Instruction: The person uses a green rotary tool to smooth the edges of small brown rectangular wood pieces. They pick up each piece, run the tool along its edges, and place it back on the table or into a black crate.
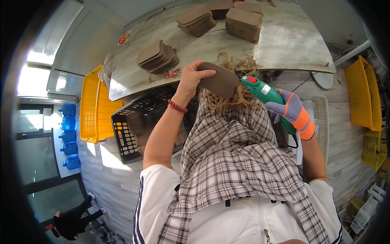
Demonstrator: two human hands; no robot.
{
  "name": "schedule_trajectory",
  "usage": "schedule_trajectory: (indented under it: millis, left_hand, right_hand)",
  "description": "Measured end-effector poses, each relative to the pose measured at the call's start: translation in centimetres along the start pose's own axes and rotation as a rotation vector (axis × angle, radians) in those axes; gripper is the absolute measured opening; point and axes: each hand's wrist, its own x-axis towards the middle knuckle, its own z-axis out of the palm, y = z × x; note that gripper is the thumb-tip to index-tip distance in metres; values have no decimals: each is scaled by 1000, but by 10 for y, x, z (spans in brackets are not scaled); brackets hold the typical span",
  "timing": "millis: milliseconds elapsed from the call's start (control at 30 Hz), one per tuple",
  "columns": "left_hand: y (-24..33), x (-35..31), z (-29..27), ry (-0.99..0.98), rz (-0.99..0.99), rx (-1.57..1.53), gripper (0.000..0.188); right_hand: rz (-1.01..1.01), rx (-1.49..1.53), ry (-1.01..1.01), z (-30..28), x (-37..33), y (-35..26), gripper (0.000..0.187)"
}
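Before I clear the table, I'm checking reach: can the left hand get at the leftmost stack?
Probably yes: the stack lies near with nothing visible between, but the left hand must likely release the brown piece first.

Blown-out left window [33, 81], sunlit floor [109, 157], bent edges

Gap btwn stacks [157, 59] on tbl [290, 51]; strips [248, 62] obstruct front ctr.
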Motion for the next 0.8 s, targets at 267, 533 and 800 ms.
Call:
schedule_trajectory:
  millis: [267, 533, 800]
  left_hand:
    - [2, -4, 11, -144, -80, 72, 16]
    - [2, -5, 13, -247, -129, 169, 17]
    - [-6, -16, 10, -288, -149, 128, 25]
  right_hand:
    - [75, 31, -43, 10, 2, -9, 42]
    - [86, 76, -76, 19, 8, -19, 43]
    - [52, 31, -127, 35, 21, -26, 44]
